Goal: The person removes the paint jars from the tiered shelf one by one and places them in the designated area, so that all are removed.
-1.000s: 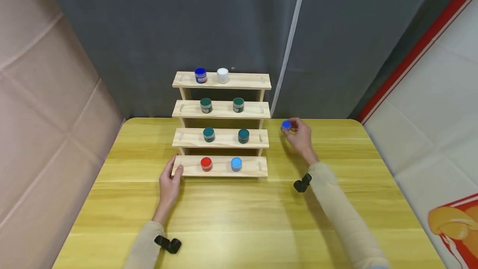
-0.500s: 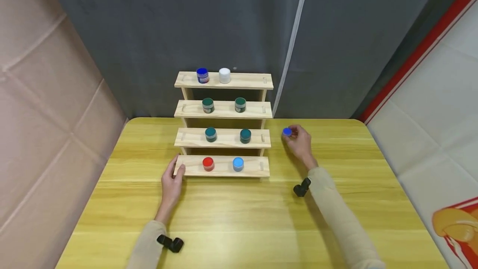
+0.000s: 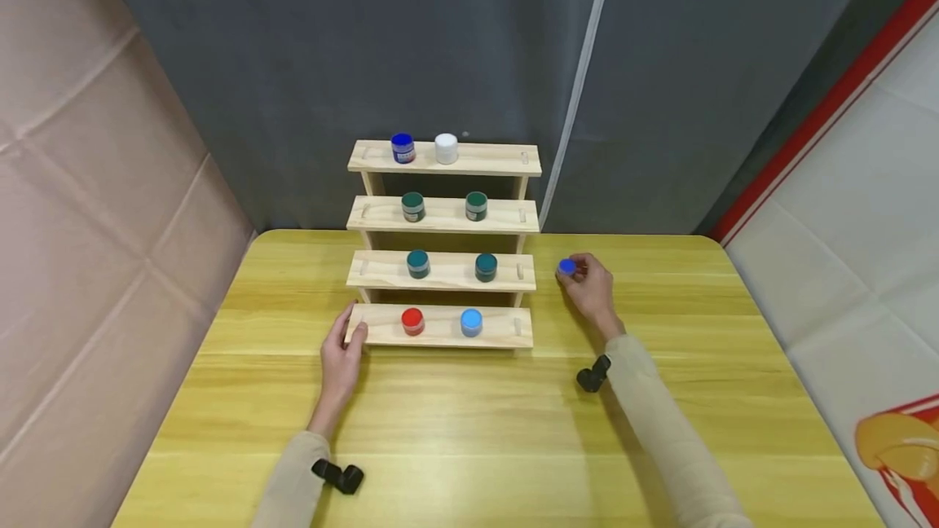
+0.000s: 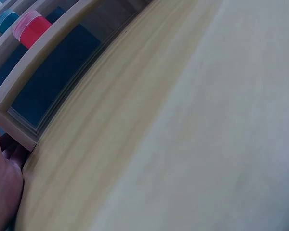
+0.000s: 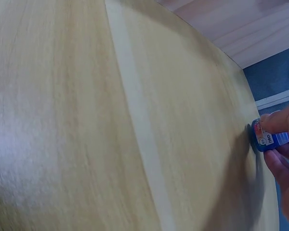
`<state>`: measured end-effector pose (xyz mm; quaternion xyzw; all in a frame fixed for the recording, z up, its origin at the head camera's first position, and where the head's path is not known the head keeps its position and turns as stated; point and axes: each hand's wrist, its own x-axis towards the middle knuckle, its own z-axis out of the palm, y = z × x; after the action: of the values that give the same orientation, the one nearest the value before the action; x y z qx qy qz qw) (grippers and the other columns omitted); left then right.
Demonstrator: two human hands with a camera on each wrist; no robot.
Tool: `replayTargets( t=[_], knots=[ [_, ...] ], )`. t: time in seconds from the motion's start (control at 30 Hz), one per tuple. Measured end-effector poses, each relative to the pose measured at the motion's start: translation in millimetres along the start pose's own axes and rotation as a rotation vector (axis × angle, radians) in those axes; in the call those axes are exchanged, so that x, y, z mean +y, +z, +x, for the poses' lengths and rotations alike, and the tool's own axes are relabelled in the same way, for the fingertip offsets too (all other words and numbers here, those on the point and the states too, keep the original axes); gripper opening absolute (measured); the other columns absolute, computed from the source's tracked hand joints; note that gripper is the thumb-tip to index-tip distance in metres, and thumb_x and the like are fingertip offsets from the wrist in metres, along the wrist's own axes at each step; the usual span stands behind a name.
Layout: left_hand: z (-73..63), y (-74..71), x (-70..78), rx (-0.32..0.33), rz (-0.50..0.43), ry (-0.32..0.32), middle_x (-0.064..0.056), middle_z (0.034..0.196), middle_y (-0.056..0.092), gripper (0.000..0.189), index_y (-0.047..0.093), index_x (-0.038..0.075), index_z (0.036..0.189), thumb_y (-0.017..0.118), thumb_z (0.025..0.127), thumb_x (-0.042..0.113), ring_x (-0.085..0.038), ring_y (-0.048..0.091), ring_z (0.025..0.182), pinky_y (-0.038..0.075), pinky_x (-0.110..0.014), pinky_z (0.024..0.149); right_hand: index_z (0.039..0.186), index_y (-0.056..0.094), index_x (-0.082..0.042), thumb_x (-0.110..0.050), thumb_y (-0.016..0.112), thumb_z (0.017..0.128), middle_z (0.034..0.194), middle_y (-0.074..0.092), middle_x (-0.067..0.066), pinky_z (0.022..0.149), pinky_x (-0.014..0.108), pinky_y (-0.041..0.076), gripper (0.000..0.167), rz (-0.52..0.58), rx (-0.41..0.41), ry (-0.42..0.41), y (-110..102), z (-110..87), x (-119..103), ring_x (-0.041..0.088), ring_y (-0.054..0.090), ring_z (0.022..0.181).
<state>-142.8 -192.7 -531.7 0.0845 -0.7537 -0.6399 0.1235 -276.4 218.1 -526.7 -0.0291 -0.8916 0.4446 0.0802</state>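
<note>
A four-step wooden stand (image 3: 443, 336) bears small paint jars. On its lowest step are a red jar (image 3: 412, 322) and a light-blue jar (image 3: 471, 323). My left hand (image 3: 341, 361) holds the left end of that step, thumb at the front; in the left wrist view the hand (image 4: 5, 187) is mostly cut off. To the right of the stand, my right hand (image 3: 592, 290) pinches a blue-lidded paint jar (image 3: 566, 267) between thumb and fingers. The right wrist view shows this jar's label (image 5: 265, 137), with the jar at or just above the tabletop.
Green-lidded jars (image 3: 476, 206) stand in pairs on the two middle steps. The top step carries a dark-blue jar (image 3: 403, 148) and a white jar (image 3: 446, 148). A grey curtain (image 3: 330, 63) hangs behind the wooden table (image 3: 469, 438).
My right hand has come slightly nearer and lower with the blue-lidded jar. My left hand keeps its place on the stand; the head view has shifted slightly.
</note>
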Motion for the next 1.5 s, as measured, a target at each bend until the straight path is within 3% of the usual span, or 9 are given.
replayTargets(
  t=[0.3, 0.5, 0.8, 1.0, 1.23, 1.5],
  knots=[
    [0.6, 0.2, -0.4, 0.006, -0.005, 0.005, -0.023, 0.157, 0.042, 0.05, 0.043, -0.004, 0.15, 0.054, 0.102, 0.007, -0.036, 0.038, 0.147, 0.052, -0.012, 0.073, 0.127, 0.058, 0.007, -0.01, 0.072, 0.094, 0.125, 0.064, 0.029, 0.1, 0.049, 0.055, 0.04, 0.005, 0.001, 0.004, 1, 0.6, 4, 0.041, 0.064, 0.116],
    [-0.1, -0.1, 0.9, 0.008, -0.009, 0.01, -0.023, 0.157, 0.043, 0.049, 0.044, -0.004, 0.149, 0.054, 0.102, 0.007, -0.036, 0.038, 0.147, 0.051, -0.009, 0.075, 0.13, 0.056, 0.008, -0.008, 0.072, 0.093, 0.126, 0.063, 0.029, 0.101, 0.049, 0.054, 0.043, 0.007, 0.007, -0.01, 1, 0.7, 2, 0.041, 0.063, 0.117],
    [0.2, -0.1, 2.6, 0.002, -0.002, 0.002, -0.022, 0.157, 0.042, 0.05, 0.043, -0.003, 0.15, 0.054, 0.103, 0.009, -0.036, 0.038, 0.147, 0.051, -0.009, 0.077, 0.129, 0.057, 0.012, -0.006, 0.073, 0.091, 0.129, 0.063, 0.029, 0.104, 0.048, 0.052, 0.045, 0.066, 0.081, -0.103, -14, 14.5, -10, 0.042, 0.062, 0.119],
    [0.2, 3.1, 1.1, -0.007, 0.0, 0.017, -0.024, 0.157, 0.042, 0.049, 0.044, -0.004, 0.149, 0.054, 0.103, 0.007, -0.036, 0.04, 0.146, 0.05, -0.007, 0.076, 0.126, 0.058, 0.01, -0.01, 0.074, 0.092, 0.126, 0.064, 0.028, 0.104, 0.046, 0.053, 0.042, 0.081, 0.136, -0.134, -33, 22.5, -28, 0.041, 0.063, 0.117],
    [-1.0, 3.8, -0.7, 0.004, -0.003, 0.002, -0.023, 0.157, 0.042, 0.049, 0.045, -0.003, 0.149, 0.055, 0.102, 0.008, -0.036, 0.04, 0.146, 0.049, -0.013, 0.065, 0.126, 0.059, 0.008, -0.014, 0.071, 0.095, 0.126, 0.065, 0.027, 0.102, 0.048, 0.053, 0.04, 0.035, 0.179, -0.199, -53, 38.6, -56, 0.042, 0.064, 0.116],
    [-1.2, -0.7, 1.0, 0.012, 0.009, -0.004, -0.022, 0.157, 0.042, 0.05, 0.044, -0.003, 0.15, 0.054, 0.103, 0.01, -0.036, 0.034, 0.149, 0.042, 0.0, 0.091, 0.123, 0.061, 0.006, -0.017, 0.068, 0.096, 0.122, 0.066, 0.024, 0.102, 0.047, 0.054, 0.036, 0.068, 0.233, -0.277, -67, 57.7, -109, 0.038, 0.065, 0.112]
  ],
)
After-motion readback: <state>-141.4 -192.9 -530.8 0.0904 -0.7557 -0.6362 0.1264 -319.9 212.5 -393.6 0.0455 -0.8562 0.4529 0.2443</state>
